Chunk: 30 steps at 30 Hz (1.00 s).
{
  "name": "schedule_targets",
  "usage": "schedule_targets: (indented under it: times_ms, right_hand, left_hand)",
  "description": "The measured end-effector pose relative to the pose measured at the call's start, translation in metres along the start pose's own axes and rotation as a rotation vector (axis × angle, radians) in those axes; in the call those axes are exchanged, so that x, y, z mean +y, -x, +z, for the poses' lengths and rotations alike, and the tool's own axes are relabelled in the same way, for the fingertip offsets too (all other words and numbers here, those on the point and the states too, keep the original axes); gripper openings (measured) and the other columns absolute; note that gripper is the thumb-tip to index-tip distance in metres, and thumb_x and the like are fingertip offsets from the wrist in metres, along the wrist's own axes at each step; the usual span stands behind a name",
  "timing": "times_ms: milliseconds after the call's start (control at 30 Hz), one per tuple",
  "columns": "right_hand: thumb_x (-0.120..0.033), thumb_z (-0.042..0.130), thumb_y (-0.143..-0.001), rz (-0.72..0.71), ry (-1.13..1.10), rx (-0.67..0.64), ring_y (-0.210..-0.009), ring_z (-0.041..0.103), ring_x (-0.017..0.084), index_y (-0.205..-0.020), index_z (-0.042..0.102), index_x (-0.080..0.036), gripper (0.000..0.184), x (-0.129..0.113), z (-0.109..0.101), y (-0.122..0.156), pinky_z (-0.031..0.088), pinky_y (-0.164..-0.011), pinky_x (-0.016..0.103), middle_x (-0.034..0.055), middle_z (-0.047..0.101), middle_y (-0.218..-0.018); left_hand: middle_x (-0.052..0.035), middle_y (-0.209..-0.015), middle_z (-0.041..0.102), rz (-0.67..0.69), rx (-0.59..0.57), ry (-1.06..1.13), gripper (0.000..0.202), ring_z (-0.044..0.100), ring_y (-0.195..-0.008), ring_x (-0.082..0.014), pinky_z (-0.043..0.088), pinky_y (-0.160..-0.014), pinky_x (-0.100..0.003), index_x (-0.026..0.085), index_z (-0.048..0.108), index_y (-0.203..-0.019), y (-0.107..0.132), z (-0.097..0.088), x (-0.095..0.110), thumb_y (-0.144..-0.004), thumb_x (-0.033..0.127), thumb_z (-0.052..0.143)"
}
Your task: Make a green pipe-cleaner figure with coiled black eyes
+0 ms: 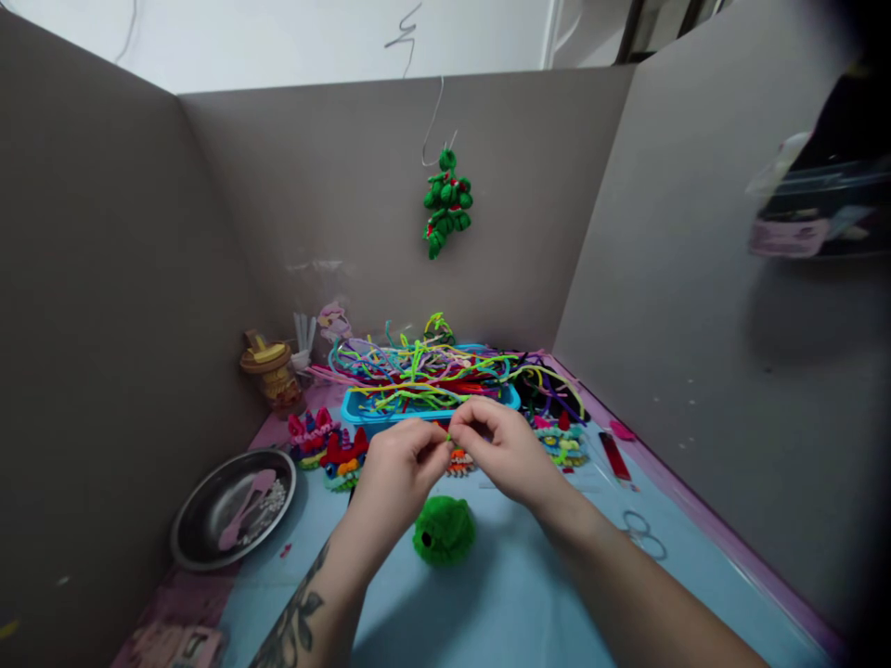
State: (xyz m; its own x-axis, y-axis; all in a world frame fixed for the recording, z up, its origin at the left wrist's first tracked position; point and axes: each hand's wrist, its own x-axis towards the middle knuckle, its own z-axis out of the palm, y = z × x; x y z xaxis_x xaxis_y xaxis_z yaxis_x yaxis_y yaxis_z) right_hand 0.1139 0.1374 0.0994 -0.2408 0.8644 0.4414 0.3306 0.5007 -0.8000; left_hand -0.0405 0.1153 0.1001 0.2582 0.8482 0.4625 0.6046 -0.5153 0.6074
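Note:
Over the middle of the table my left hand [400, 464] and my right hand [507, 450] meet fingertip to fingertip, both closed in a pinch. Between them shows a tiny yellow-green bit [449, 438], perhaps a piece of pipe cleaner; most of it is hidden by the fingers. Below my hands a fuzzy green ball-like figure [445, 531] with a black spot rests on the blue tabletop [432, 622]. Just beyond my fingers stands a blue tray [358, 405] heaped with multicoloured pipe cleaners [418, 362].
To the left lies a metal bowl [182, 547] holding a pink scoop [240, 515] and pale beads. Colourful fuzzy figures [344, 455] flank the tray. Scissors [644, 535] lie at right, near a red strip [613, 456]. A green ornament [447, 204] hangs on the back panel; a cup [271, 371] stands back left.

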Motion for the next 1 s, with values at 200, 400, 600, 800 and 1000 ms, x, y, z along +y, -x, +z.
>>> schedule_targets:
  times_ms: [200,400,600,800,1000]
  right_hand:
    - [-0.018,0.054,-0.080,-0.023,-0.028,0.011,-0.069,0.056,0.014,-0.070,0.060,-0.018,0.012,0.001,-0.001,-0.001,0.044,-0.064,0.026,0.0011,0.061,-0.071]
    - [-0.021,0.055,-0.082,-0.103,0.059,0.048,-0.089,0.060,0.019,-0.085,0.065,-0.018,0.011,-0.002,-0.008,-0.002,0.044,-0.080,0.032,0.0056,0.067,-0.090]
    - [-0.017,0.054,-0.080,-0.021,0.080,-0.030,-0.067,0.054,0.014,-0.065,0.055,-0.018,0.015,-0.003,-0.006,-0.001,0.039,-0.062,0.025,-0.0005,0.058,-0.068]
    - [-0.014,0.051,-0.080,-0.032,0.101,-0.083,-0.066,0.050,0.013,-0.061,0.050,-0.018,0.019,0.000,-0.009,-0.001,0.036,-0.060,0.024,-0.0009,0.054,-0.066]
    - [-0.012,0.050,-0.082,-0.088,0.206,-0.097,-0.067,0.050,0.013,-0.062,0.050,-0.017,0.020,0.000,-0.009,-0.001,0.035,-0.060,0.024,-0.0001,0.054,-0.068]
  left_hand:
    - [-0.0001,-0.061,0.058,-0.074,0.024,0.083,0.016,0.050,-0.059,-0.0116,0.036,-0.058,-0.022,0.016,0.062,-0.064,-0.002,-0.001,-0.001,-0.079,0.020,0.056]
    - [0.0025,-0.055,0.050,-0.311,0.083,0.392,0.023,0.043,-0.052,-0.0101,0.033,-0.049,-0.021,0.015,0.059,-0.065,-0.006,0.000,-0.008,-0.077,0.035,0.059]
    - [0.0020,-0.059,0.050,-0.283,0.041,0.391,0.020,0.042,-0.056,-0.0098,0.033,-0.052,-0.021,0.014,0.059,-0.064,-0.005,0.001,-0.007,-0.076,0.031,0.059]
    - [0.0032,-0.059,0.047,-0.297,-0.112,0.453,0.023,0.039,-0.055,-0.0090,0.031,-0.050,-0.021,0.015,0.057,-0.066,-0.004,-0.002,-0.010,-0.078,0.035,0.059]
    - [-0.0003,-0.069,0.061,-0.257,-0.105,0.403,0.018,0.051,-0.063,-0.0117,0.038,-0.057,-0.021,0.016,0.066,-0.081,-0.005,-0.005,-0.005,-0.078,0.033,0.060]
